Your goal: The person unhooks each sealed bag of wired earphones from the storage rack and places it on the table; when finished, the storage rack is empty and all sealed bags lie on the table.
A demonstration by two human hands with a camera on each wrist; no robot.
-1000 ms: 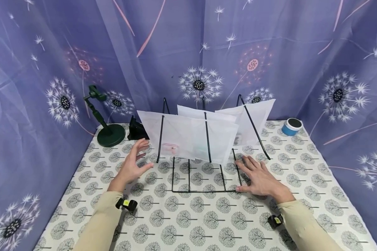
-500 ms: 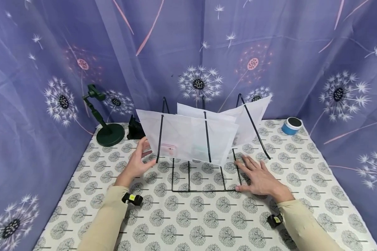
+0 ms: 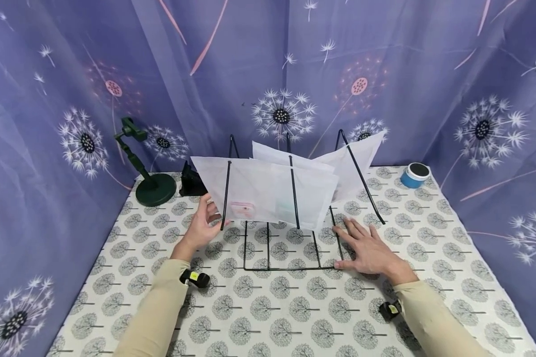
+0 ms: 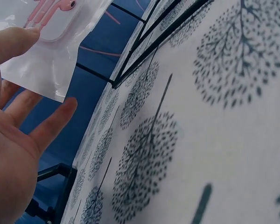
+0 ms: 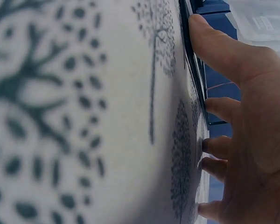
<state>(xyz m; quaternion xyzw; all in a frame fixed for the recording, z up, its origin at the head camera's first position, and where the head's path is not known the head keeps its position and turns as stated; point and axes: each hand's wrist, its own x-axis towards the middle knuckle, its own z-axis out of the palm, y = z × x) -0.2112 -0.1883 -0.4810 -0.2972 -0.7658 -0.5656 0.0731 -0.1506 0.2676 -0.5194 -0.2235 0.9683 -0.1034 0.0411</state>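
Observation:
A black wire rack (image 3: 290,269) holds several frosted white pouches upright between its slanted dividers. The front left pouch (image 3: 214,173) contains pink wired earphones (image 4: 56,11), faint in the head view. My left hand (image 3: 199,228) is at that pouch's lower left corner. In the left wrist view its thumb lies on the front face, with fingers behind, pinching the pouch (image 4: 46,77). My right hand (image 3: 368,253) rests spread at the rack's right base wire, thumb and index finger touching it. Overlapping it stands a pouch with something pale green inside (image 3: 310,198); another leans at the right (image 3: 362,153).
At the back left stands a dark green stand (image 3: 155,188) with a jointed arm, beside a black object (image 3: 192,181). A blue and white round jar (image 3: 414,176) sits at the back right. Purple dandelion curtains (image 3: 268,59) enclose the tree-print tablecloth (image 3: 277,312).
My left hand has moved right and reached the front left pouch, taking its edge between thumb and fingers. The right-hand pouch leans lower than before. My right hand stays on the rack's base.

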